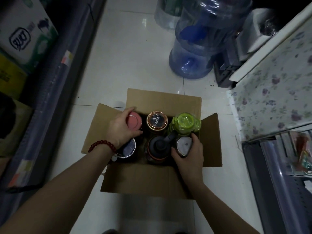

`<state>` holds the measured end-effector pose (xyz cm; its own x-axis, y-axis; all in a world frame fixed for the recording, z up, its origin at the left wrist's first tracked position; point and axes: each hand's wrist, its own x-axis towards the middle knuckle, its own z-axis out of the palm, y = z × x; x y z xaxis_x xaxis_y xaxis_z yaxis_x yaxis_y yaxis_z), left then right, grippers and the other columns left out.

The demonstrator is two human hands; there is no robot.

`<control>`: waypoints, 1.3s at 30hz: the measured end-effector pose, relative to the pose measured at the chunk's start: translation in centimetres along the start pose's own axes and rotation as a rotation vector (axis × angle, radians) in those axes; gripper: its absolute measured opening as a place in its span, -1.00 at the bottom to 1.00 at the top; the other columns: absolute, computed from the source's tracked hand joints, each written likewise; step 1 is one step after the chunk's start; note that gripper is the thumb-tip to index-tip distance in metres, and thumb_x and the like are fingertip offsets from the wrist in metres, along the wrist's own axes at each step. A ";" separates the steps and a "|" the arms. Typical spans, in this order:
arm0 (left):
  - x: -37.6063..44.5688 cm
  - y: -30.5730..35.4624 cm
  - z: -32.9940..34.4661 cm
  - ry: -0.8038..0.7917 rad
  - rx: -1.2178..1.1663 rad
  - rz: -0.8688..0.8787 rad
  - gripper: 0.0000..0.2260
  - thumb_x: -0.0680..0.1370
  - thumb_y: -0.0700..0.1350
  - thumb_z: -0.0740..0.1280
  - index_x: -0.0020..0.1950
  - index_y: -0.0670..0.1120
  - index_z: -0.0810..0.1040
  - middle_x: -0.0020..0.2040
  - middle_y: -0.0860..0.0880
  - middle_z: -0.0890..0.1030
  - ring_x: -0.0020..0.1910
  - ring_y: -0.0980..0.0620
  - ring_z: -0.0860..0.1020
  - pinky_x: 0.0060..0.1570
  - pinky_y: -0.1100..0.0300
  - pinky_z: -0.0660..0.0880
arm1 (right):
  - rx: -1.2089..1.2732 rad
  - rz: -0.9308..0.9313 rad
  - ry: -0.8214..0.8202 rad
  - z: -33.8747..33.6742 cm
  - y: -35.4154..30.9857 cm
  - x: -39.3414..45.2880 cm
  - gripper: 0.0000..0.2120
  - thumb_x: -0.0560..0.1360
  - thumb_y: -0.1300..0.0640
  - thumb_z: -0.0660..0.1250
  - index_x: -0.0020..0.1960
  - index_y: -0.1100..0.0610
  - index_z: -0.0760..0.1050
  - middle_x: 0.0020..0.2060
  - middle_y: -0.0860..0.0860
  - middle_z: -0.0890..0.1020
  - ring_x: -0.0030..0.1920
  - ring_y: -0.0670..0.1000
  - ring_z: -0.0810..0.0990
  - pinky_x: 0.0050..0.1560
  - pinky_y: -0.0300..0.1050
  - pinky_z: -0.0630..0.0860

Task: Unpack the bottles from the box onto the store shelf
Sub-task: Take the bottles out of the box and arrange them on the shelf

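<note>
An open cardboard box stands on the white tiled floor with several bottles upright inside. My left hand grips the pink-lidded bottle at the box's far left. My right hand wraps around the silver-lidded bottle at the near right. Between them stand a copper-rimmed bottle, a green bottle in plastic wrap, a black-capped bottle with a handle and a dark bottle with a purple top. A red bead bracelet sits on my left wrist.
A store shelf with packaged goods runs along the left. On the right is a floral-covered surface above another shelf rail. Large blue water jugs stand on the floor beyond the box.
</note>
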<state>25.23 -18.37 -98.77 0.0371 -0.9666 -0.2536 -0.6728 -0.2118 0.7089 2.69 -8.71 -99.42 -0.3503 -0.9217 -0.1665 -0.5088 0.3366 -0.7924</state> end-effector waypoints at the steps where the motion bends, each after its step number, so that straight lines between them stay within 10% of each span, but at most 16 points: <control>1: -0.4 0.2 -0.2 0.018 0.016 -0.001 -0.19 0.20 -0.04 0.61 0.38 0.17 0.35 0.29 0.02 0.51 0.26 -0.01 0.48 0.25 0.11 0.44 | -0.024 0.001 -0.016 -0.3 0.0 0.1 -0.23 0.37 0.04 0.52 0.47 0.09 0.23 0.34 0.04 0.40 0.31 -0.02 0.41 0.21 -0.22 0.39; 20: -6.5 17.9 -13.8 0.073 -0.031 -0.032 -0.34 0.21 -0.06 0.60 0.24 -0.02 0.42 0.16 -0.05 0.46 0.02 0.07 0.44 0.03 0.31 0.34 | 0.024 0.063 -0.010 -13.8 -17.5 -0.8 -0.38 0.23 0.07 0.59 0.15 0.02 0.32 0.04 0.01 0.55 0.04 0.03 0.56 -0.06 -0.20 0.47; 39: -13.0 56.4 -34.7 0.035 -0.185 0.279 -0.24 0.20 -0.01 0.58 0.37 0.08 0.39 0.23 0.03 0.47 0.19 0.06 0.47 0.20 0.17 0.45 | 0.161 -0.174 0.063 -43.5 -51.0 -0.2 -0.38 0.21 0.02 0.57 0.21 -0.04 0.43 0.07 -0.08 0.61 0.10 -0.07 0.58 0.15 -0.06 0.54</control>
<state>12.46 -22.77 -32.65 -0.1027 -0.9946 -0.0125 -0.5153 0.0425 0.8560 -5.47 -17.30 -33.44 -0.3198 -0.9474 0.0137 -0.4353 0.1340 -0.8902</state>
